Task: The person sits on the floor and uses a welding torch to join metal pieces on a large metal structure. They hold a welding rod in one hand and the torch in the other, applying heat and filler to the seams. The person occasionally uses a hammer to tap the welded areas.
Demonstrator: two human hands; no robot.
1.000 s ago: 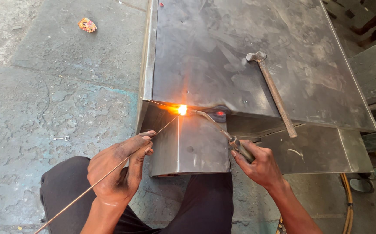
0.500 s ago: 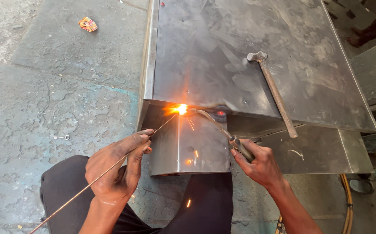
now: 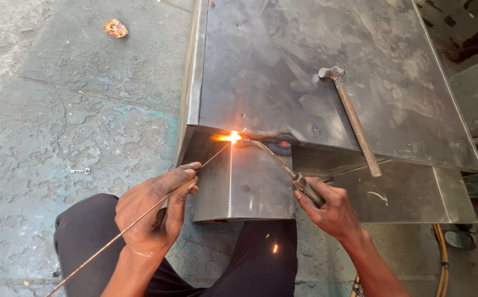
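Head view: left hand pinched around filler rod, right hand clenched around torch.

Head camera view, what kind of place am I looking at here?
Probably a metal fabrication or welding workshop. The right hand holds a torch flaming against a sheet-metal box, the left hand feeds a filler rod, and a hammer lies on top.

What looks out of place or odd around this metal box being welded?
Little stands out. A hammer lies loose on the sheet-metal box, a small key and a crumpled wrapper lie on the concrete floor, and a spark glows over the person's dark trousers.
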